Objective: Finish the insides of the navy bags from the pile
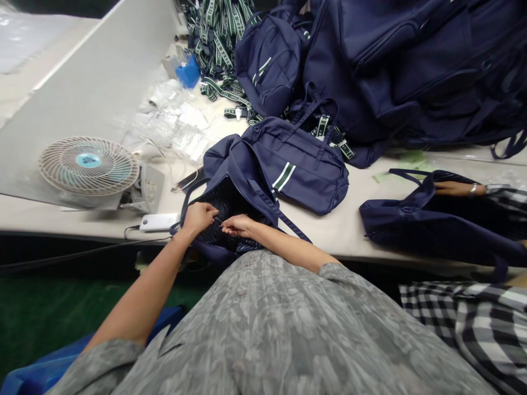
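An open navy bag (pixel 242 173) lies at the table's front edge, against my body, its dark patterned lining showing. Over its opening, my left hand (pixel 200 216) is closed with thumb and fingers pinched. Just to the right, my right hand (pixel 236 225) is pinched too, its fingertips close to those of my left hand. Something thin and light runs between the fingertips, too small to name. Behind and right of this bag rests a second navy bag (pixel 302 162) with a green and white stripe.
A fan (pixel 88 164) and a white power bank (pixel 158 222) are on the left. Clear plastic wrappers (pixel 177 120), a blue box (pixel 188 71), printed straps (pixel 218 38) and piled navy bags (pixel 411 66) lie behind. At right, a person's hand (pixel 455 188) reaches into another bag.
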### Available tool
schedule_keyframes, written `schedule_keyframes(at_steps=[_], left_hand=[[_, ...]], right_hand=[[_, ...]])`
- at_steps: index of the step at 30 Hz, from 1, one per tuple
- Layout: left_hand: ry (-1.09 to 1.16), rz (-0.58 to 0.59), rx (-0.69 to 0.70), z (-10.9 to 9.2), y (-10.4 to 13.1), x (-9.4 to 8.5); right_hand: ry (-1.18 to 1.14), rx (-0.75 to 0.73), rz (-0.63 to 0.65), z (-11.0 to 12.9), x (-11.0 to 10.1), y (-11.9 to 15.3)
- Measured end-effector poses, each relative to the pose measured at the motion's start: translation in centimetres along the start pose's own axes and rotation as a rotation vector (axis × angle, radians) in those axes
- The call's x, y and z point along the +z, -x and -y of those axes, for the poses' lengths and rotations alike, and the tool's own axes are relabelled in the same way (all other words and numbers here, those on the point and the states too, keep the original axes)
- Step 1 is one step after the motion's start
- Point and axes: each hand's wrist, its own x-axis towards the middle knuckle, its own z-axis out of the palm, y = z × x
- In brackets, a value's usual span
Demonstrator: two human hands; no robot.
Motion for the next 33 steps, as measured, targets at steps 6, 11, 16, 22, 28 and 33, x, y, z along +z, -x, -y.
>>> schedule_keyframes(at_steps=[6, 11, 16, 22, 28, 33], left_hand=[[-0.006, -0.007, 0.009, -0.5, 0.5, -0.1], [-0.065, -0.040, 0.055, -0.7, 0.9, -0.1], [-0.191, -0.106, 0.140, -0.9, 1.6, 0.5], [-0.225, -0.195, 0.076, -0.7, 2.9, 1.6], [-0.137, -0.230, -0.066, 0.0, 3.4, 1.9], [0.044, -0.252, -0.160, 0.0, 2.8, 2.6]], right_hand=[[-0.012, 0.015, -0.013, 0.0, 0.1, -0.3], [-0.032, 0.016, 0.008, 0.1, 0.1, -0.4], [-0.058, -0.002, 0.047, 0.1, 0.3, -0.8], [-0.076, -0.085, 0.034, -0.4, 1.6, -1.5], [-0.041, -0.181, -0.079, -0.9, 1.9, -2.1], [0.040, -0.247, -0.132, -1.4, 1.8, -3.1]])
